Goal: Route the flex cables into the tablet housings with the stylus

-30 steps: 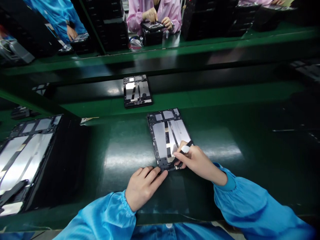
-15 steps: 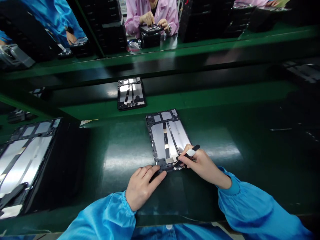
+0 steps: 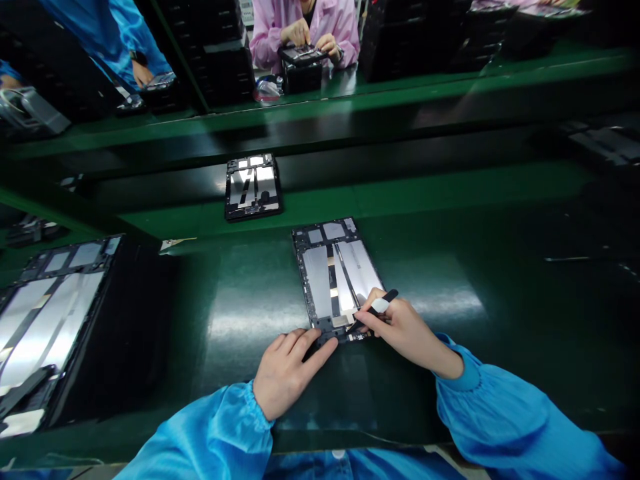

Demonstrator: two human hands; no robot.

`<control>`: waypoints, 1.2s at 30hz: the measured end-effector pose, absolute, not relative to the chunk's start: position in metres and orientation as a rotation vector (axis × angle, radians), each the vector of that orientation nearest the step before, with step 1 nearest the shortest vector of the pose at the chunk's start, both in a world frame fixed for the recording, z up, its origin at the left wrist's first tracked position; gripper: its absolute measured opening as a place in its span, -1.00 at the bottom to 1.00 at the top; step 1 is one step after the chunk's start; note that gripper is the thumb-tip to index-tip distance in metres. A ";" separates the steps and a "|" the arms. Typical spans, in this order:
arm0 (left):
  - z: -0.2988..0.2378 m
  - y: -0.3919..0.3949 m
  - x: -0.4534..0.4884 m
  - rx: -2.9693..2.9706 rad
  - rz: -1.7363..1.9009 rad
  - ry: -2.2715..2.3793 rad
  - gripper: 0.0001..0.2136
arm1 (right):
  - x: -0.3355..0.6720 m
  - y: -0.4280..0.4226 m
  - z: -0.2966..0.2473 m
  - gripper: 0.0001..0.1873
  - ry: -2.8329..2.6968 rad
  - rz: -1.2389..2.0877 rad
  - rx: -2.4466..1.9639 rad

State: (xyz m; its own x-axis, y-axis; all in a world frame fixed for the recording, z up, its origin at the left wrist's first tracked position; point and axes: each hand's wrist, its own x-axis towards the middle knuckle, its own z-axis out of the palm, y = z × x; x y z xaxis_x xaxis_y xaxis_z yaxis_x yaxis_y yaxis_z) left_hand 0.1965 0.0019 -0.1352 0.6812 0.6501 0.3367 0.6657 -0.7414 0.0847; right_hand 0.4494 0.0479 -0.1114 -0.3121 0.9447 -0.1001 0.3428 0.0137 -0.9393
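Note:
An opened tablet (image 3: 318, 280) lies on the green bench, its silver inside, dark ribbon cables and small boards showing. My left hand (image 3: 290, 370) rests at its lower left corner, fingers stretched out on the edge and thumb apart along the bottom. In my right hand (image 3: 395, 327) is a pair of black tweezers (image 3: 391, 295) with a white patch, held in a pen-like pinch. Their tips point down at the tablet's lower edge, near small connectors. My fingers partly hide the tips, so I cannot tell what they touch.
A stack of opened tablets (image 3: 55, 313) stands at the left. Another opened tablet (image 3: 253, 187) lies on the line behind the bench. Across from me, a person in pink (image 3: 305, 40) handles a device. A thin metal tool (image 3: 567, 259) lies on the right.
The tablet on the line behind has shifted a little to the left. My left thumb has slid slightly right along the tablet's bottom edge. My right hand with the tweezers has barely moved.

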 end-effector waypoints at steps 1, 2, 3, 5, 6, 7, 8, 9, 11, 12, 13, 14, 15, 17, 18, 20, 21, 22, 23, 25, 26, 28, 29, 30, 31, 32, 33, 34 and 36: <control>-0.135 0.002 0.198 -2.837 -0.536 -1.117 -0.63 | 0.449 0.048 -0.111 -0.79 -1.703 1.301 -1.328; -0.134 0.001 0.200 -2.835 -0.523 -1.126 -0.62 | 0.449 0.048 -0.111 -0.79 -1.706 1.297 -1.328; -0.134 0.000 0.203 -2.832 -0.499 -1.139 -0.61 | 0.449 0.048 -0.111 -0.79 -1.710 1.294 -1.329; -0.133 -0.001 0.210 -2.825 -0.420 -1.180 -0.58 | 0.449 0.048 -0.112 -0.78 -1.725 1.280 -1.332; -0.132 -0.002 0.213 -2.824 -0.376 -1.203 -0.56 | 0.449 0.048 -0.112 -0.78 -1.730 1.270 -1.335; -0.132 -0.002 0.214 -2.827 -0.342 -1.221 -0.55 | 0.449 0.048 -0.112 -0.78 -1.732 1.259 -1.337; -0.131 -0.001 0.214 -2.836 -0.326 -1.230 -0.55 | 0.449 0.048 -0.112 -0.77 -1.727 1.246 -1.336; -0.131 0.000 0.213 -2.855 -0.344 -1.226 -0.56 | 0.449 0.048 -0.112 -0.76 -1.715 1.234 -1.332; -0.129 0.002 0.206 -2.917 -0.453 -1.176 -0.60 | 0.450 0.048 -0.113 -0.75 -1.670 1.237 -1.316; -0.128 0.003 0.201 -2.941 -0.520 -1.147 -0.63 | 0.449 0.048 -0.113 -0.75 -1.639 1.250 -1.306; -0.127 0.004 0.198 -2.951 -0.574 -1.127 -0.67 | 0.449 0.048 -0.113 -0.74 -1.606 1.263 -1.296; -0.125 0.004 0.196 -2.947 -0.612 -1.114 -0.71 | 0.449 0.047 -0.113 -0.73 -1.575 1.272 -1.283; -0.123 0.003 0.196 -2.931 -0.636 -1.101 -0.75 | 0.448 0.047 -0.114 -0.72 -1.543 1.268 -1.267; -0.119 0.004 0.202 -2.883 -0.637 -1.057 -0.77 | 0.448 0.045 -0.115 -0.68 -1.465 1.203 -1.237; -0.118 0.007 0.208 -2.872 -0.610 -1.027 -0.75 | 0.448 0.044 -0.117 -0.68 -1.410 1.141 -1.233; -0.118 0.020 0.224 -2.886 -0.511 -0.993 -0.70 | 0.450 0.042 -0.121 -0.70 -1.277 0.971 -1.239; -0.119 0.033 0.233 -2.906 -0.464 -1.016 -0.69 | 0.452 0.042 -0.123 -0.71 -1.217 0.881 -1.241; -0.120 0.049 0.242 -2.927 -0.433 -1.064 -0.68 | 0.454 0.043 -0.126 -0.72 -1.175 0.807 -1.243; -0.121 0.068 0.250 -2.937 -0.440 -1.132 -0.69 | 0.456 0.044 -0.130 -0.71 -1.153 0.755 -1.244; -0.122 0.114 0.267 -2.902 -0.531 -1.316 -0.72 | 0.458 0.047 -0.138 -0.68 -1.165 0.732 -1.255; -0.121 0.138 0.274 -2.853 -0.579 -1.375 -0.72 | 0.459 0.049 -0.141 -0.66 -1.187 0.750 -1.267; -0.116 0.183 0.284 -2.756 -0.692 -1.488 -0.70 | 0.459 0.053 -0.148 -0.63 -1.240 0.806 -1.299; -0.112 0.203 0.286 -2.715 -0.745 -1.536 -0.72 | 0.459 0.054 -0.151 -0.62 -1.268 0.826 -1.313; -0.109 0.219 0.284 -2.676 -0.794 -1.585 -0.74 | 0.459 0.055 -0.153 -0.61 -1.298 0.833 -1.327; -0.105 0.233 0.278 -2.638 -0.833 -1.640 -0.75 | 0.459 0.057 -0.154 -0.61 -1.334 0.827 -1.341; -0.101 0.246 0.268 -2.589 -0.864 -1.713 -0.74 | 0.459 0.058 -0.154 -0.61 -1.380 0.810 -1.350; -0.098 0.256 0.252 -2.520 -0.889 -1.808 -0.74 | 0.459 0.060 -0.154 -0.61 -1.434 0.780 -1.353; -0.094 0.265 0.233 -2.432 -0.911 -1.922 -0.73 | 0.459 0.062 -0.155 -0.61 -1.492 0.738 -1.353; -0.087 0.280 0.184 -2.156 -0.959 -2.213 -0.73 | 0.458 0.068 -0.158 -0.62 -1.603 0.639 -1.357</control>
